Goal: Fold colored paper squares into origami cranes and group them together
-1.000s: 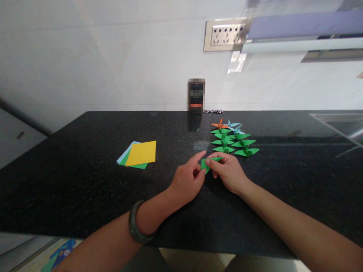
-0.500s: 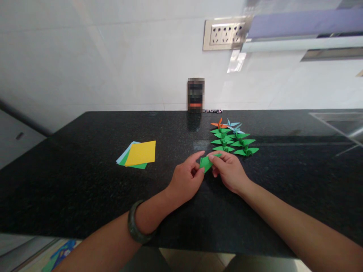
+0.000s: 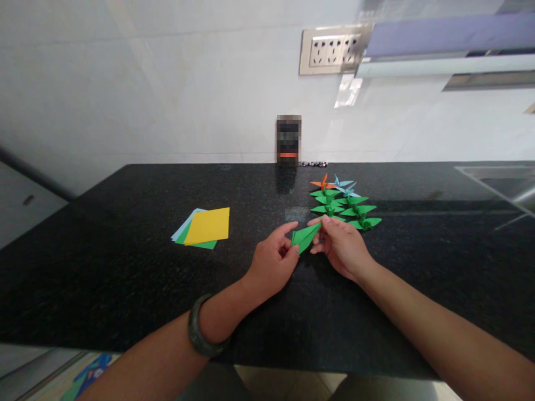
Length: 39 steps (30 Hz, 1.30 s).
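Between my hands is a piece of green origami paper (image 3: 305, 237), folded into a narrow kite-like shape with a crease along its length. My left hand (image 3: 275, 257), with a dark bangle on the wrist, pinches its lower left end, thumb in front and index finger raised clear. At the upper right tip, the thumb and index finger of my right hand (image 3: 343, 245) are closed on the paper. Just beyond my right hand stand folded paper cranes in two rows: several green cranes (image 3: 358, 210), one orange crane (image 3: 324, 183) and two blue cranes (image 3: 343, 182).
Square sheets of paper (image 3: 209, 225), yellow over green and light blue, lie to the left on the black countertop (image 3: 125, 267). A blurred-out upright object (image 3: 288, 140) leans at the wall, a beaded strap (image 3: 314, 164) beside it. Wall sockets (image 3: 333, 51) are above.
My right thumb and index finger have slid up and outward to the paper's tip, leaving more of its creased face showing. My left hand has shifted slightly left, still pinching the lower end.
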Available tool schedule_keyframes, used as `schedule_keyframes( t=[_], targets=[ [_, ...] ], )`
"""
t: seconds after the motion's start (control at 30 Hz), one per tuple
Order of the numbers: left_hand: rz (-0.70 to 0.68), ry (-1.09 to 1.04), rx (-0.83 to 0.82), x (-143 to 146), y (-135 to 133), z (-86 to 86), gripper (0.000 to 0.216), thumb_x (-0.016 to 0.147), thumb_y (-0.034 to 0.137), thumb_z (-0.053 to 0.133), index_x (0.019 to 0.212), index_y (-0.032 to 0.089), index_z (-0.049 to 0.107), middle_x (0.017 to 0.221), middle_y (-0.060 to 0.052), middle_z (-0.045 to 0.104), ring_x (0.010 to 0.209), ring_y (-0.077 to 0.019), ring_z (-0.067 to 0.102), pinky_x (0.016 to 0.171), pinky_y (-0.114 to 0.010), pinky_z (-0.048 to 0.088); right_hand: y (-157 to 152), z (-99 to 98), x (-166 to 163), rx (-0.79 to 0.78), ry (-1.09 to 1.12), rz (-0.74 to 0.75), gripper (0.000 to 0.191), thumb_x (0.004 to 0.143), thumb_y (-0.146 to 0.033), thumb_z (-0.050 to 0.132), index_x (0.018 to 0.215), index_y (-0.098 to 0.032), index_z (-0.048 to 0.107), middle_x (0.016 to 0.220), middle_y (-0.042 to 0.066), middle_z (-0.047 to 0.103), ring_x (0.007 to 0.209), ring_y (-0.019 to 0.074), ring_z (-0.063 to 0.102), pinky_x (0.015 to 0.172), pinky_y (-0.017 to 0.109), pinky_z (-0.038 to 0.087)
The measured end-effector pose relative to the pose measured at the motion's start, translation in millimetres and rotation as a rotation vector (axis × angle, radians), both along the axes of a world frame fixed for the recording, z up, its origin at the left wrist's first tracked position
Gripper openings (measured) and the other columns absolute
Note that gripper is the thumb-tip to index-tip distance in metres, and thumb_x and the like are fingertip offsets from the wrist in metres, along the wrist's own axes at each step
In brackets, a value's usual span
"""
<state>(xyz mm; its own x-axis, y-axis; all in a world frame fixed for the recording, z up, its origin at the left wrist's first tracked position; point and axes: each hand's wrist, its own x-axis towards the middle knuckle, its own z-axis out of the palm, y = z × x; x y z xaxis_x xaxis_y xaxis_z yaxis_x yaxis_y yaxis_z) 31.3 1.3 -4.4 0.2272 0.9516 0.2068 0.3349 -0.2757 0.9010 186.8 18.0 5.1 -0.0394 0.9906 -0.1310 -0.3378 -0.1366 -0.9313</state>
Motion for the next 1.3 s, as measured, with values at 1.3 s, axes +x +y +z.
schedule_keyframes(
  t=[1.3],
  targets=[
    [-0.002, -0.310, -0.373, 4, 3, 8.1, 0.032, 0.078, 0.033, 0.054, 0.100, 0.011, 0.062, 0.048, 0.004, 0.054, 0.032, -0.0044, 0.044, 0.032, -0.014, 0.034, -10, -3.1, -5, 0.275, -0.484, 0.074, 0.022, 0.078, -0.037, 0.054, 0.073, -0.016, 0.054, 0.049, -0.005, 0.051, 0.042, 0.0077, 0.046, 0.043, 0.020, 0.037]
  ],
)
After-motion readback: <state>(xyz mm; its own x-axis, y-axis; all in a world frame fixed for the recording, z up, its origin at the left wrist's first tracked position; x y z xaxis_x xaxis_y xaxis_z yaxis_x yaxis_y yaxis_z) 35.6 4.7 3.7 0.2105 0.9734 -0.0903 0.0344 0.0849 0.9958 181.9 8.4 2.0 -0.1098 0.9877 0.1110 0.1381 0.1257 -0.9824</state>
